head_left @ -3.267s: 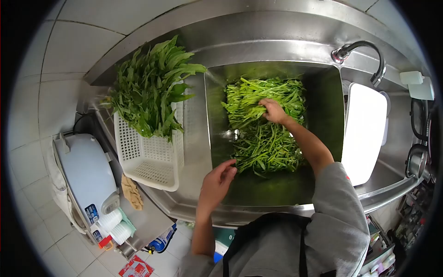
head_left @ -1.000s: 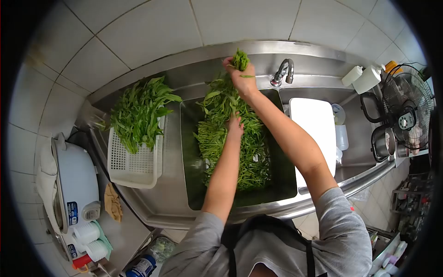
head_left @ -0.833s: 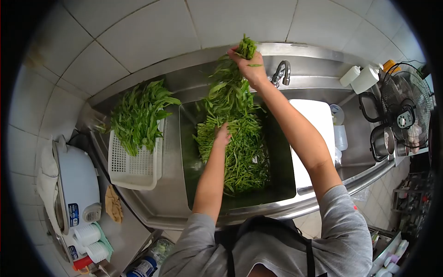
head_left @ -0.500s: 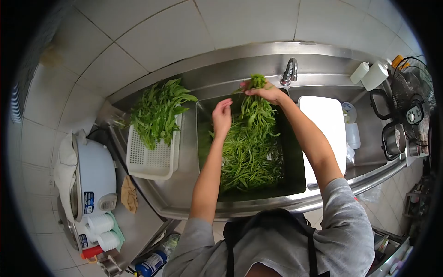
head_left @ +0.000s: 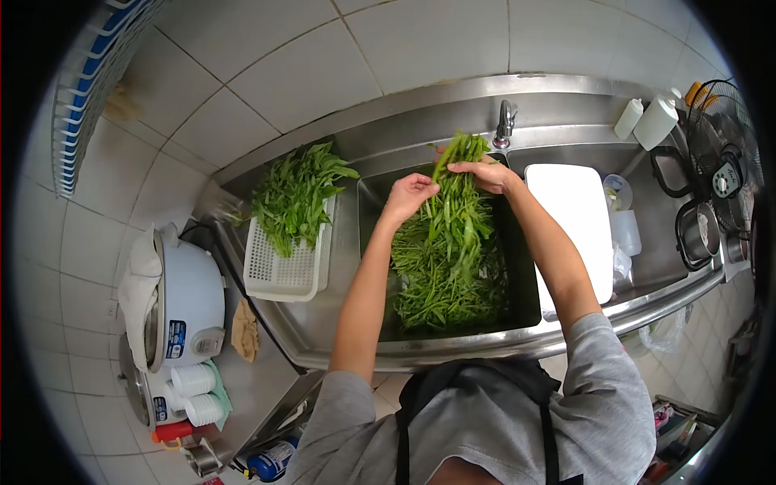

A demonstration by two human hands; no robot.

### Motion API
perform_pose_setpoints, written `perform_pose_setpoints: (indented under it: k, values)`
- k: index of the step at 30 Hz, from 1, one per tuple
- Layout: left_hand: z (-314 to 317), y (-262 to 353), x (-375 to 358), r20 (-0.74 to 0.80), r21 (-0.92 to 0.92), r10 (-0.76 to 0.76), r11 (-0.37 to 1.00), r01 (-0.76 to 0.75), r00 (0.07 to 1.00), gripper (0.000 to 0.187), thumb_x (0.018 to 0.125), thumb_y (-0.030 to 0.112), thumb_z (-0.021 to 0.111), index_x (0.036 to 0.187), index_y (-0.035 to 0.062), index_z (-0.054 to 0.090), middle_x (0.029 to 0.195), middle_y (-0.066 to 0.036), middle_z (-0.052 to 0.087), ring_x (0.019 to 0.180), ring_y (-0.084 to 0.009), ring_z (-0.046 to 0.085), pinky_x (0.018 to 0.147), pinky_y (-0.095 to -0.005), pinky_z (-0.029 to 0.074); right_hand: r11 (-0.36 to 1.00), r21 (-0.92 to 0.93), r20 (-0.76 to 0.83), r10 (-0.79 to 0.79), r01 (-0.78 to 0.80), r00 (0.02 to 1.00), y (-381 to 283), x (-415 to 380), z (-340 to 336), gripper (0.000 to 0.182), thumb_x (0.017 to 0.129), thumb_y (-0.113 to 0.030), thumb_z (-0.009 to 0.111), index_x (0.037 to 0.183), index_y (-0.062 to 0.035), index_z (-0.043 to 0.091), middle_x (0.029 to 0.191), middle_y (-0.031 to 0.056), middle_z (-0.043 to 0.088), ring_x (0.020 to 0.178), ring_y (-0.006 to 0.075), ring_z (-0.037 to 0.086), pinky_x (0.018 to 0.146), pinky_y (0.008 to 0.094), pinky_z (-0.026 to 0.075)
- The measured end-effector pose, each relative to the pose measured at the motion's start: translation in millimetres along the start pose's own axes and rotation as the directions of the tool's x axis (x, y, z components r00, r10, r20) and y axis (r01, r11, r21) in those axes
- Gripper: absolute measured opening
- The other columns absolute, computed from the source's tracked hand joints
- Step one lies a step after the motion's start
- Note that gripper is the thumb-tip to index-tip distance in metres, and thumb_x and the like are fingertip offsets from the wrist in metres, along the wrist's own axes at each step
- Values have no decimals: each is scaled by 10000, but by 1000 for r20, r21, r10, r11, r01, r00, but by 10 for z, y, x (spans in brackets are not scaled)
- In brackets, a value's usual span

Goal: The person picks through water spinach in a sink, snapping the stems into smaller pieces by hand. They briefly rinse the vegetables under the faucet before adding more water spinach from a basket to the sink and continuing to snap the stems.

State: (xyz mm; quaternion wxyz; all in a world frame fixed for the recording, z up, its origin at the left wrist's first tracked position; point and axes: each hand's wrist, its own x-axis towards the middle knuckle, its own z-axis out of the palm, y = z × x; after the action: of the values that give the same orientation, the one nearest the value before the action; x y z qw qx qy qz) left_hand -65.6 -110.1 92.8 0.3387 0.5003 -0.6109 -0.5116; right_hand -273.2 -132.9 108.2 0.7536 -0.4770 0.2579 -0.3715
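one bunch (head_left: 464,218) gripped in right hand (head_left: 491,174); grip of left hand (head_left: 408,198) unclear; sink (head_left: 520,295) and basket (head_left: 279,273) hold greens (head_left: 440,301).

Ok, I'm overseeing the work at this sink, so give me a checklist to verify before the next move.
1. Right hand holding the bunch: ok, gripped by its stems.
2. Left hand gripping stems too: cannot tell; it is close beside them.
3. Bunch clear of the greens below: cannot tell; they overlap in view.
4. Room in the white basket: ok, its near end is bare.
5. Sink cleared of greens: not ok, many lie there.
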Motion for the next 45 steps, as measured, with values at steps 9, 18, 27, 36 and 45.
perform_pose_setpoints:
  k: [9,18,27,36,45]
  values:
    - [-345,-76,-56,-224,-22,-81,997,79,971,245,812,256,634,909,35,586,761,-2,618,688,-67,603,585,-179,423,948,-305,-255,10,-90,967,299,-192,-428,266,756,-116,648,1008,-44,602,1002,56,604,945,157,550,874,290,389]
    - [-719,56,-158,-180,-47,-117,993,111,977,278,845,255,591,978,12,614,758,-6,607,666,-69,566,576,-185,428,931,-361,-330,-65,-62,942,381,-229,-681,238,757,-78,641,987,-38,594,947,48,616,917,149,557,844,274,406]
    - [-297,138,-115,201,-26,-158,986,167,967,253,902,212,498,1044,29,602,751,6,587,669,-53,536,615,-173,408,866,-497,-152,-151,57,977,-79,131,-8,368,776,-292,658,1023,-31,577,991,66,591,928,159,542,834,290,417]
    - [-63,130,-213,176,63,-129,991,120,976,313,897,244,505,1102,15,561,837,-23,610,736,-76,548,670,-214,430,880,-474,-149,-42,-34,988,-54,197,69,393,741,-308,696,985,-25,573,901,67,590,840,153,533,755,297,429]
    - [64,-82,-549,-118,606,66,795,20,991,361,802,344,610,861,-11,637,669,-78,612,627,-114,585,606,-274,468,850,-494,-315,20,-182,949,132,222,-108,396,705,-313,722,921,0,610,881,89,615,781,165,558,724,303,449]
